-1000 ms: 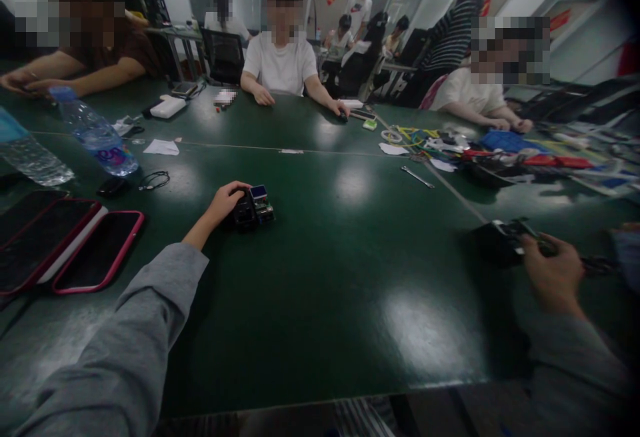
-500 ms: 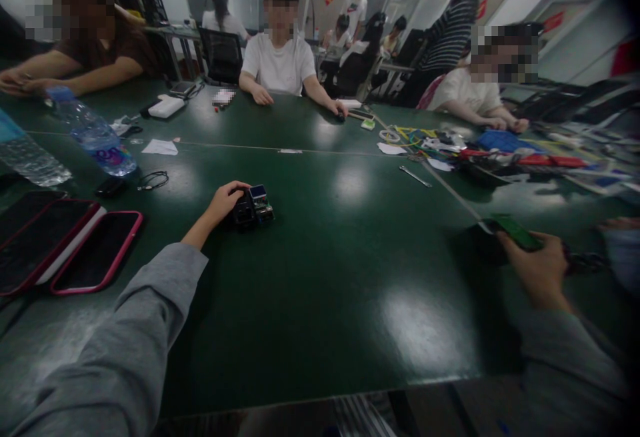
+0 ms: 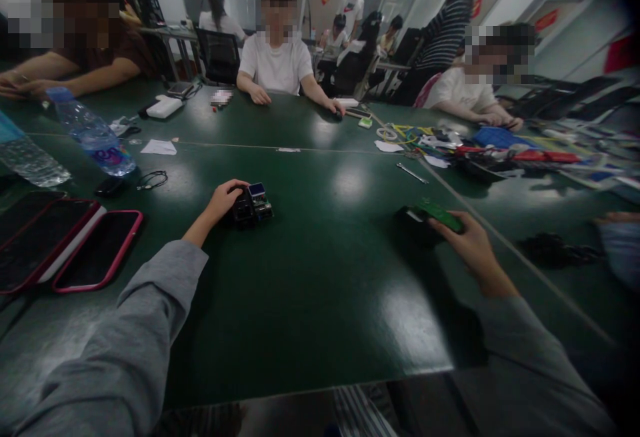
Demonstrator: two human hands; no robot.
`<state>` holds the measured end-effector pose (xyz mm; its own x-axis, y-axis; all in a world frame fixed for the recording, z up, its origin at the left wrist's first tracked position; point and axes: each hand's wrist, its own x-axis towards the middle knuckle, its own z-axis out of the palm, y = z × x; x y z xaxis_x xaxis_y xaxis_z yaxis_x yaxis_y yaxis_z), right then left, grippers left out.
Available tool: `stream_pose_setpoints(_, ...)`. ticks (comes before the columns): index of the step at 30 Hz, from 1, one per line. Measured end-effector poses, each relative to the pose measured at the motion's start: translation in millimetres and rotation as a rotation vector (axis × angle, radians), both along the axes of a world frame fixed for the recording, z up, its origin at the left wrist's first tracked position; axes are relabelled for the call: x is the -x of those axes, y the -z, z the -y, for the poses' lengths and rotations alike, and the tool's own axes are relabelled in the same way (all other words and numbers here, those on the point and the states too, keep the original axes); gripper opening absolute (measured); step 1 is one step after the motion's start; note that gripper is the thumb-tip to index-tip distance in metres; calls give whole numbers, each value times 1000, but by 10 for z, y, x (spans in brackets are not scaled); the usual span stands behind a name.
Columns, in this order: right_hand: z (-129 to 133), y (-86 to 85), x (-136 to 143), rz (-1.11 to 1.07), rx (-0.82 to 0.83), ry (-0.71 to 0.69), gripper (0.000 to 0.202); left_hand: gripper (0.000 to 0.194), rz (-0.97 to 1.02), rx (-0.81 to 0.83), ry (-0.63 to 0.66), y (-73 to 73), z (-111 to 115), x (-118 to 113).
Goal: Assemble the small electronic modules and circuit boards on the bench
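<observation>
Curling round a small-screened device (image 3: 253, 206), the left hand (image 3: 223, 201) likely steadies it; the right hand (image 3: 471, 240) grips a green-topped unit (image 3: 438, 214) by one end — perhaps sparing its parts; both are well in from the table's (image 3: 310, 297) near edge.

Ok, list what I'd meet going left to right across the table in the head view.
Bottle at the picture's edge, purple-labelled bottle, coiled cable, left hand, small-screen device, green board, right hand, black bundle.

Green table (image 3: 310, 304) under electronic device (image 3: 260, 204), wrench (image 3: 412, 173), bottles (image 3: 97, 137)
</observation>
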<state>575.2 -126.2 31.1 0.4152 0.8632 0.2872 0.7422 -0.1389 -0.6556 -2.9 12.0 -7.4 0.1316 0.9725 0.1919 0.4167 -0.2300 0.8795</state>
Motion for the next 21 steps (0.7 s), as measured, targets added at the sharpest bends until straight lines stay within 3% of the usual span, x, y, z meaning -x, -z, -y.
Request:
stream_pose_setpoints(4, -178, -79, 779, -75, -2, -281, 46, 31, 0, -4, -7, 22, -16, 5)
stream_pose_setpoints(7, -270, -167, 1328, -101, -60, -401, 42, 30, 9, 3, -5, 22, -15, 4)
stream_pose_setpoints(10, -251, -250, 1907, -54, -116, -524, 39, 30, 13, 1, 2, 13, -5, 2)
stream_pose_setpoints(14, -121, -228, 2647, -98, -53, -818, 38, 30, 14, -8, 4, 6, 7, 1)
stream_pose_setpoints(17, -73, -97, 3000, -109, 5, -980, 36, 30, 23, -10, 14, 7, 6, 0)
stream_pose_setpoints(21, -90, 60, 3137, -37, 20, -1063, 44, 29, 23, 0, 14, 6, -3, -1)
